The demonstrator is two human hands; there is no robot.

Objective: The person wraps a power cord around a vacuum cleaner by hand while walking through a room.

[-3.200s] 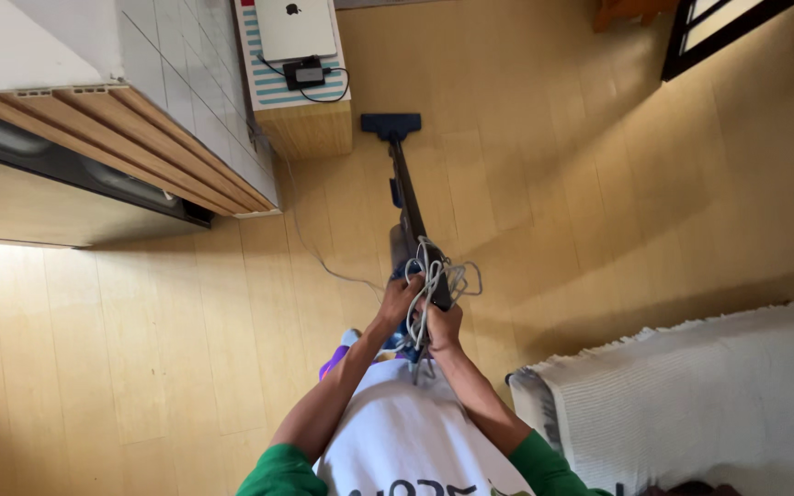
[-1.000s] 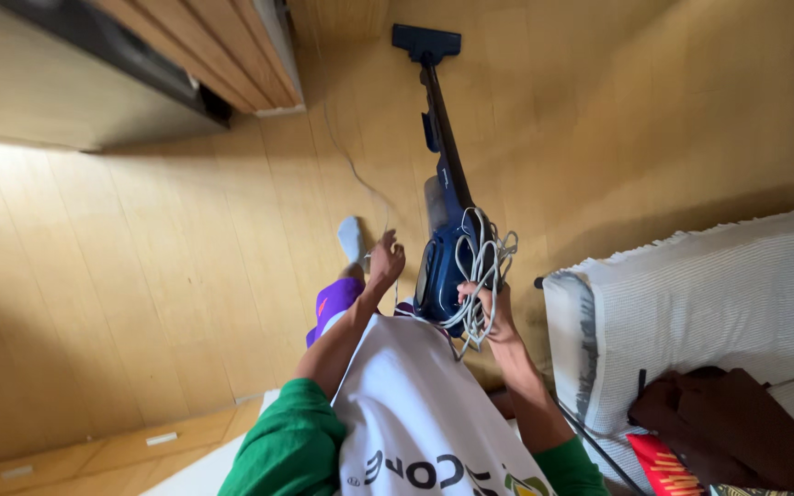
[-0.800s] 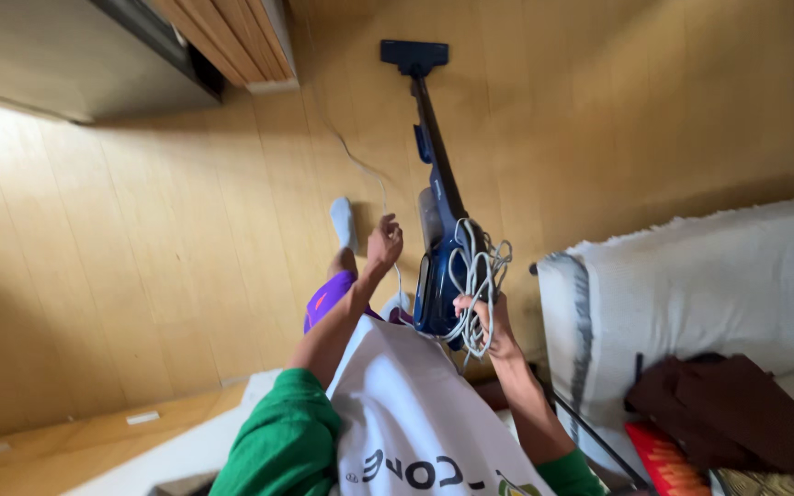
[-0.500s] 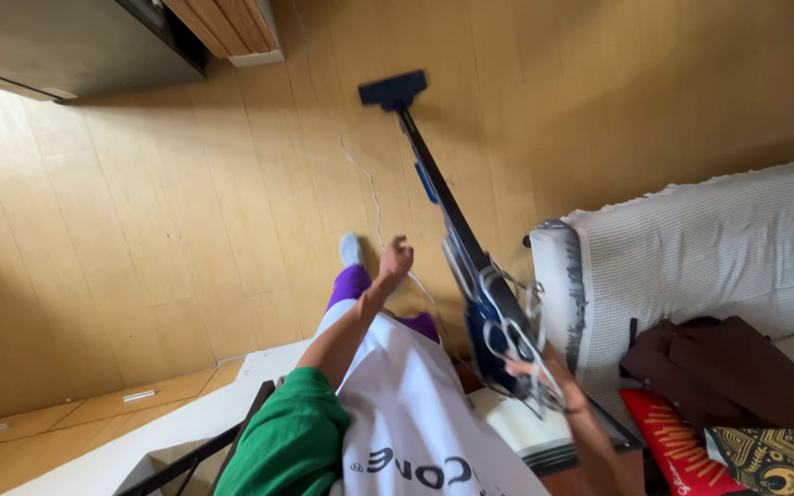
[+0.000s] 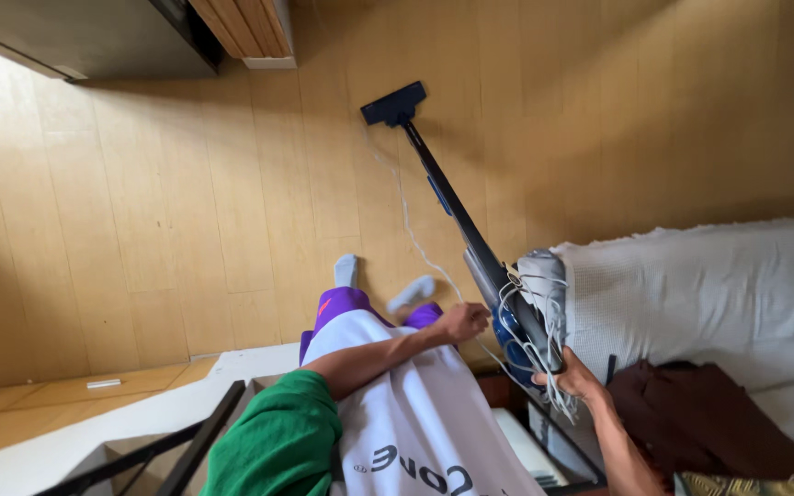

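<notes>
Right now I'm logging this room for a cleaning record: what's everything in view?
stick vacuum: one, dark blue, head on the floor, leaning toward the sofa
cord: one, pale grey, looped on the vacuum's body, a strand trailing on the floor
sofa cover: one, white, right
cloth: one, dark brown, on the sofa
floor: light wood
cabinet: one, wood, top left
socks: two, grey
left hand: by the cord
right hand: gripping the vacuum

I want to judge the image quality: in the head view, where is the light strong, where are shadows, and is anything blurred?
Head view: the wooden floor is evenly lit, with softer shade at the right above the white cover; the cabinet at top left is dark. The vacuum cleaner is sharp; the right hand and its cord loops look slightly smeared. The left hand is clear. Floor boards fan outward, which suggests a wide lens.
</notes>
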